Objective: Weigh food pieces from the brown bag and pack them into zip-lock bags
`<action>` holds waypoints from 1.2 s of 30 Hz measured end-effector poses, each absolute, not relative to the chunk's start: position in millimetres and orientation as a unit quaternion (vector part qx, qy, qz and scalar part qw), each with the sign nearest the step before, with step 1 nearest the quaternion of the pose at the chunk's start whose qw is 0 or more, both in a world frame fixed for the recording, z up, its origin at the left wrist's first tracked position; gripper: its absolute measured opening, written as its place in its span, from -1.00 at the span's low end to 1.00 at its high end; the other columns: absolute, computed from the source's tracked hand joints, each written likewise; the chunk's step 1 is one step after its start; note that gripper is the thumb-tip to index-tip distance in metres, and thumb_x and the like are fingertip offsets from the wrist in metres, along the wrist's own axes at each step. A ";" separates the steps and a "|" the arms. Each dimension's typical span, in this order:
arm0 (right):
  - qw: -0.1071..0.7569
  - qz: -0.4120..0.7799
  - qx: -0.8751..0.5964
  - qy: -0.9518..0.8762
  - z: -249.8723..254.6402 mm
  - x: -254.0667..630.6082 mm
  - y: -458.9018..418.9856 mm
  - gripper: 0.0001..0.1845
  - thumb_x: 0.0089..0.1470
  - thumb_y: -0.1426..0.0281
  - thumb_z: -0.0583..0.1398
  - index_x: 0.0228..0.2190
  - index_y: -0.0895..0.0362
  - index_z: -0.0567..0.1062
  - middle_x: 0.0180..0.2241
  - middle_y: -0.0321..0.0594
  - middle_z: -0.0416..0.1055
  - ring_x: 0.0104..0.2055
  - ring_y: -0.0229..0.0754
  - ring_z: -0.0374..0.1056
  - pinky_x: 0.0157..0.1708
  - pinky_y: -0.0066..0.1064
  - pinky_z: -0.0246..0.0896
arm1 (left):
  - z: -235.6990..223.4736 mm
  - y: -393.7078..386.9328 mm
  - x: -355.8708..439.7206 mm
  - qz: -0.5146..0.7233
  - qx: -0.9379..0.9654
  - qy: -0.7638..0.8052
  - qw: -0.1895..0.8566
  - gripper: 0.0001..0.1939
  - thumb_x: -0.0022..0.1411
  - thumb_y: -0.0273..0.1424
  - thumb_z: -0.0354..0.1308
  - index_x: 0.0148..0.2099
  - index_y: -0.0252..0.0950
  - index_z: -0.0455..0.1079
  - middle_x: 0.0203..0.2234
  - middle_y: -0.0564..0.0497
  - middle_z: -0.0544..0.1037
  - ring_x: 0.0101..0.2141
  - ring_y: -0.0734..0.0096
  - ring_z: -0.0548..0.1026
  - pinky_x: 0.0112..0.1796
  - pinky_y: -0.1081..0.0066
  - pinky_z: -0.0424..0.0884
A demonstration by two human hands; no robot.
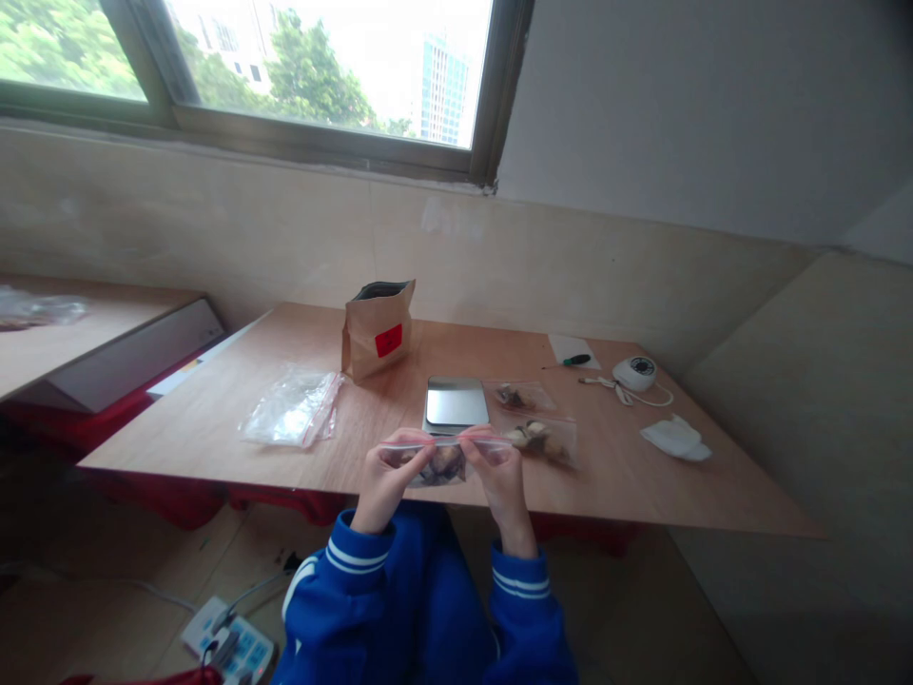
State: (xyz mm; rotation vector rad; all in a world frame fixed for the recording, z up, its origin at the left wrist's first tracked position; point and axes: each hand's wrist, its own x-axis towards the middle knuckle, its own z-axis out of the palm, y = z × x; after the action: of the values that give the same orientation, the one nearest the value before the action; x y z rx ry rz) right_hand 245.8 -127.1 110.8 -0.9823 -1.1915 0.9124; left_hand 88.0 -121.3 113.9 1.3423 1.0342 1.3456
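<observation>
Between my two hands is a clear zip bag [440, 468] with dark brown dried pieces in it, perhaps dried mushrooms. My left hand [391, 476] pinches its red-lined top edge on the left. The same edge is pinched on the right by my right hand [495, 471]. Just beyond the bag stands a small scale [455, 401] with a bare silver plate. Two more filled zip bags lie right of the scale, a nearer bag [546, 440] and a farther bag [520, 395].
An open brown paper pouch [377, 333] with a red label stands at the back. Flat clear bags [292, 409] lie on the left. On the right are a screwdriver [576, 361], a white round device [634, 373] with a cable, and a white tissue [676, 438]. A power strip [228, 642] lies on the floor.
</observation>
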 end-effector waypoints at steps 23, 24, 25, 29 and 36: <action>0.562 0.472 -0.383 -0.560 111.5 249.9 -131.5 -0.87 -0.03 0.29 0.31 -0.42 0.09 0.59 -0.24 -0.18 0.51 -0.18 -0.14 0.44 -0.18 -0.34 0.36 | 111.2 -121.3 86.3 0.537 0.623 0.386 0.419 -0.82 0.13 -0.28 0.24 -0.35 -0.31 0.53 -0.31 -0.11 0.55 -0.23 0.27 0.51 -0.15 0.31 0.42; 0.561 0.470 -0.384 -0.563 111.7 250.5 -131.8 -0.87 -0.03 0.29 0.31 -0.42 0.10 0.58 -0.24 -0.18 0.51 -0.17 -0.13 0.43 -0.16 -0.33 0.36 | 111.1 -121.5 86.0 0.536 0.624 0.385 0.418 -0.82 0.13 -0.28 0.23 -0.35 -0.31 0.53 -0.32 -0.11 0.54 -0.23 0.27 0.51 -0.16 0.31 0.43; 0.558 0.469 -0.384 -0.567 112.0 251.1 -132.1 -0.87 -0.03 0.30 0.31 -0.42 0.10 0.58 -0.23 -0.18 0.50 -0.16 -0.13 0.43 -0.16 -0.34 0.36 | 110.8 -121.7 85.7 0.536 0.626 0.384 0.418 -0.82 0.13 -0.29 0.23 -0.35 -0.30 0.53 -0.32 -0.11 0.54 -0.23 0.27 0.51 -0.16 0.31 0.43; 0.550 0.466 -0.388 -0.574 113.7 251.5 -133.4 -0.88 -0.02 0.30 0.30 -0.43 0.10 0.56 -0.23 -0.18 0.49 -0.24 -0.17 0.43 -0.33 -0.41 0.38 | 109.0 -121.7 84.4 0.534 0.626 0.385 0.417 -0.83 0.12 -0.29 0.24 -0.36 -0.30 0.53 -0.30 -0.11 0.53 -0.24 0.28 0.50 -0.16 0.31 0.43; 0.586 0.410 -0.426 -0.554 115.7 251.6 -133.0 -0.87 0.00 0.31 0.28 -0.46 0.11 0.56 -0.34 -0.22 0.50 -0.33 -0.19 0.41 -0.34 -0.41 0.35 | 115.1 -122.1 81.1 0.536 0.607 0.386 0.441 -0.79 0.07 -0.27 0.28 -0.35 -0.34 0.51 -0.29 -0.14 0.56 -0.24 0.25 0.52 -0.19 0.33 0.44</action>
State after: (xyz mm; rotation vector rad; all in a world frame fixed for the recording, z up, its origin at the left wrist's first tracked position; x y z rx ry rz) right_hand 251.6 -133.0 115.7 -0.9936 -1.2924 0.9571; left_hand 81.1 -122.1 115.1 1.5075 0.9589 1.3310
